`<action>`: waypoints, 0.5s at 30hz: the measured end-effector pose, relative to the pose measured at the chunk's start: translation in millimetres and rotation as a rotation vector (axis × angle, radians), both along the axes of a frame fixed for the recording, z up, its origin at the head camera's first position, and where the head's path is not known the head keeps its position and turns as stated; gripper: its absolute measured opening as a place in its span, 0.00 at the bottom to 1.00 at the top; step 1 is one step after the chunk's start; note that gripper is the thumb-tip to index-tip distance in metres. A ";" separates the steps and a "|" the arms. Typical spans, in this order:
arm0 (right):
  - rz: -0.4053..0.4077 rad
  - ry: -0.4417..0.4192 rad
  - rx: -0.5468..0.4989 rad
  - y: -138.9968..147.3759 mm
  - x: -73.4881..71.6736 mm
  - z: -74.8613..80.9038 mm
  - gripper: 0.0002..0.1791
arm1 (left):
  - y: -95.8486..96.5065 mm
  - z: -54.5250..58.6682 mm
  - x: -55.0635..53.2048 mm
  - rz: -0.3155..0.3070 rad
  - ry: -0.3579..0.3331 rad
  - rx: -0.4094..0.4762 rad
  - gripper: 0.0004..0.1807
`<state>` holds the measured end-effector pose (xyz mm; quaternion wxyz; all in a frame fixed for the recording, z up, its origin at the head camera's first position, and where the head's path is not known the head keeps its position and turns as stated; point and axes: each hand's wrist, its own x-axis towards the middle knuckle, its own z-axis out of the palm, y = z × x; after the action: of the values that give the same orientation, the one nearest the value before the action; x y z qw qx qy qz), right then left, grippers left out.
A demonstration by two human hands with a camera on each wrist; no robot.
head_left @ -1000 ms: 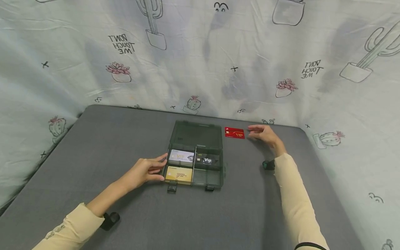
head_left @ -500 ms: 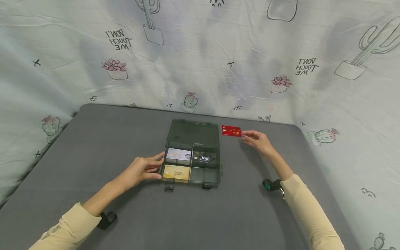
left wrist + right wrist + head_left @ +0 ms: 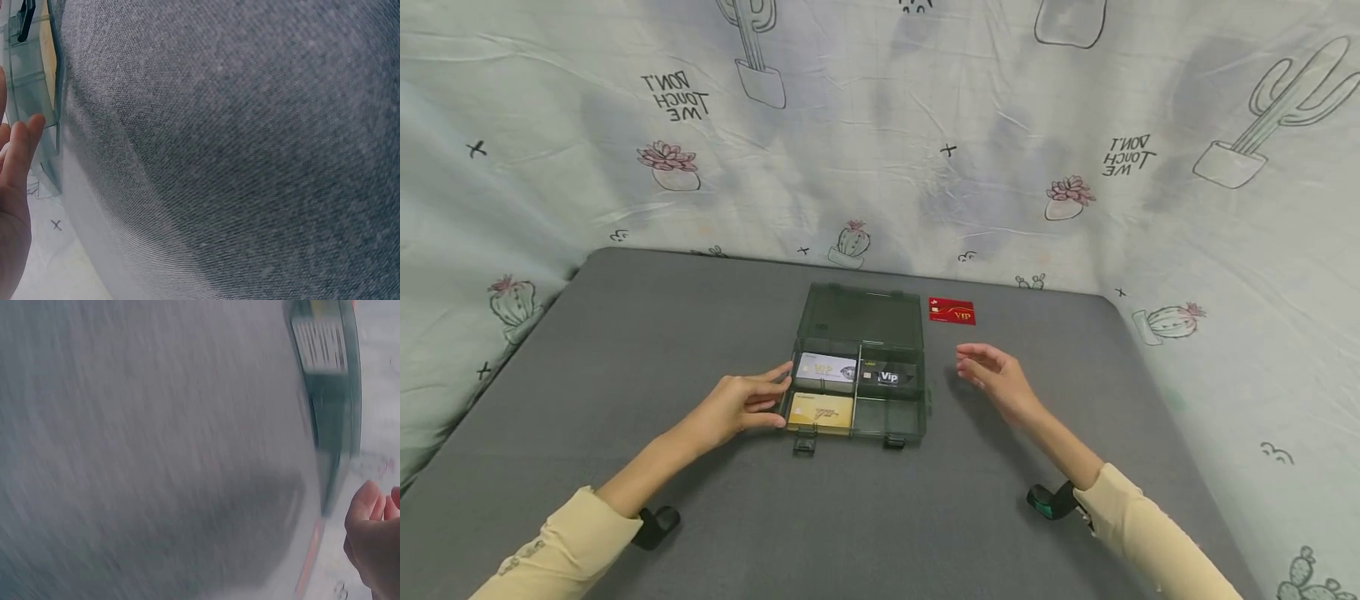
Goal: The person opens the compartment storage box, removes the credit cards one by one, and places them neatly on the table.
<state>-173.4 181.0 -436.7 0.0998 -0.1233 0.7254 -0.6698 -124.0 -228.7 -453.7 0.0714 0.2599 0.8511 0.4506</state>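
Note:
A dark green see-through plastic box (image 3: 889,418) lies with its lid folded back on the table. In its compartments are a silver VIP card (image 3: 823,367) at back left, a black Vip card (image 3: 887,377) at back right and a yellow card (image 3: 820,412) at front left; the front right one holds nothing. My left hand (image 3: 741,406) rests its fingertips and thumb against the box's left wall, fingers fairly straight. To the right of the box, my right hand (image 3: 996,382) hovers with loosely bent fingers and nothing in them. A red VIP card (image 3: 952,311) lies beyond it.
The grey cloth-covered table (image 3: 865,525) reaches back to a hanging curtain (image 3: 887,125) printed with cacti. Black straps with wrist devices sit at both forearms. The right wrist view is blurred.
My right hand has come away from the red card, moving left and toward me. The card stays on the table. My left hand keeps its place at the box, while the view shifts slightly.

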 end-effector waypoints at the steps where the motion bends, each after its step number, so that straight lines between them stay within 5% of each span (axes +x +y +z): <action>1: 0.007 -0.003 -0.011 -2.4 3.7 -0.8 0.21 | 0.2 -0.2 0.1 -0.001 0.001 0.001 0.32; 15: 0.038 -0.065 -0.001 -24.8 35.2 -8.0 0.22 | 1.0 -4.8 0.4 0.005 0.051 0.009 0.32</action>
<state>-138.2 156.1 -444.8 0.1357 -0.1153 0.7191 -0.6717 -123.6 -227.7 -458.5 0.0473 0.2694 0.8513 0.4478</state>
